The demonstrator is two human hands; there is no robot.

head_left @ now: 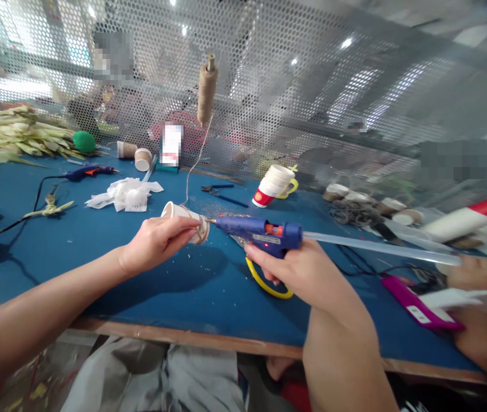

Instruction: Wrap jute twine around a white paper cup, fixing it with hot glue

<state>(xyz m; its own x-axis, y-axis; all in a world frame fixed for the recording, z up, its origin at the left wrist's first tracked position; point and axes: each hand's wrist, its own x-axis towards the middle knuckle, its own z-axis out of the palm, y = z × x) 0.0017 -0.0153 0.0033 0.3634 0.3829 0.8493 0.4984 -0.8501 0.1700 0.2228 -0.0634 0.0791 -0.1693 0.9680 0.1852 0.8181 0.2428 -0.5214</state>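
Note:
My left hand [160,239] is closed around a white paper cup [175,210], which lies tilted with its mouth to the upper left. Twine is wound about the cup's base end, and a strand runs up from it to a twine spool [207,94]. In my right hand [297,269] is a blue hot glue gun [249,229], a long clear glue stick [380,247] sticking out of its back. The gun's nozzle is at the twine-wrapped end of the cup; whether it touches I cannot tell. Beneath my right hand shows a yellow scissor handle [264,281], partly hidden.
Behind stand stacked paper cups [274,186], pliers [226,194] and a phone [171,144]. To the left are crumpled white material [127,194], a second glue gun [91,171] and dried husks [20,131]. A purple power strip [419,303] and another person's hand [477,273] are at right.

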